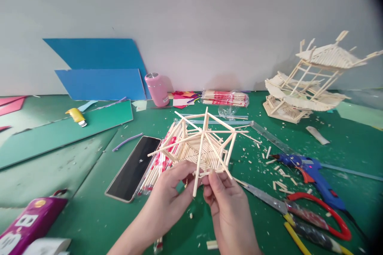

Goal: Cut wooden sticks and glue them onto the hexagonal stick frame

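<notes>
A small hexagonal frame of thin wooden sticks (202,146) is held up above the green mat. My left hand (168,192) pinches its near edge from the left. My right hand (225,198) grips the same near edge from the right, fingers around a stick that points down between the two hands. Under the frame lies an open packet of wooden sticks (155,167) with red printed wrapping.
A phone (133,167) lies left of the sticks. A blue glue gun (311,175), red-handled shears (302,207) and a ruler (269,135) lie at the right. A finished stick pavilion (311,83) stands far right. A pink bottle (156,89), another stick packet (225,98) and blue boards (98,67) are at the back.
</notes>
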A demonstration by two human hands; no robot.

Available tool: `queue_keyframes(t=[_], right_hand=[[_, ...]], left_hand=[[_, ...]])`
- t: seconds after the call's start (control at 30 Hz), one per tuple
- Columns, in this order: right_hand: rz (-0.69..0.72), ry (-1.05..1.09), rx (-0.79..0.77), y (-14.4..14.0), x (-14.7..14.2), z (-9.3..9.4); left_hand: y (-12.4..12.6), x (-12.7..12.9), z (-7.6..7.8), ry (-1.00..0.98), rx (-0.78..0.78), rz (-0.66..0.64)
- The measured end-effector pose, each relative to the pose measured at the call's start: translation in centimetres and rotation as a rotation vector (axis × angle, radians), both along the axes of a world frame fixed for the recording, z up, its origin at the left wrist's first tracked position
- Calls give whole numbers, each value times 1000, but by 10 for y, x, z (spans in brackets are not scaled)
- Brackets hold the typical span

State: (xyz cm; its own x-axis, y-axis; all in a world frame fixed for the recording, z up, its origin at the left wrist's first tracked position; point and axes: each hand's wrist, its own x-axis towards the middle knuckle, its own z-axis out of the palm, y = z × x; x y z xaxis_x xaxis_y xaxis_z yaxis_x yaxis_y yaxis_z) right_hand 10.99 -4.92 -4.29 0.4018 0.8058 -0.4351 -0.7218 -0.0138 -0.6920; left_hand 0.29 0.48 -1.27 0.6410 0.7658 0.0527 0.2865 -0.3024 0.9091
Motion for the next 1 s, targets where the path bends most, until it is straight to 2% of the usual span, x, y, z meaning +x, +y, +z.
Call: queue_keyframes(t=[0.7, 1.0], right_hand=[[-10, -30, -15, 1, 0, -7], [8, -17, -33, 0, 0, -7]], left_hand=[[-1, 5, 1, -30, 15, 32], [1, 5, -1, -41, 76, 47]])
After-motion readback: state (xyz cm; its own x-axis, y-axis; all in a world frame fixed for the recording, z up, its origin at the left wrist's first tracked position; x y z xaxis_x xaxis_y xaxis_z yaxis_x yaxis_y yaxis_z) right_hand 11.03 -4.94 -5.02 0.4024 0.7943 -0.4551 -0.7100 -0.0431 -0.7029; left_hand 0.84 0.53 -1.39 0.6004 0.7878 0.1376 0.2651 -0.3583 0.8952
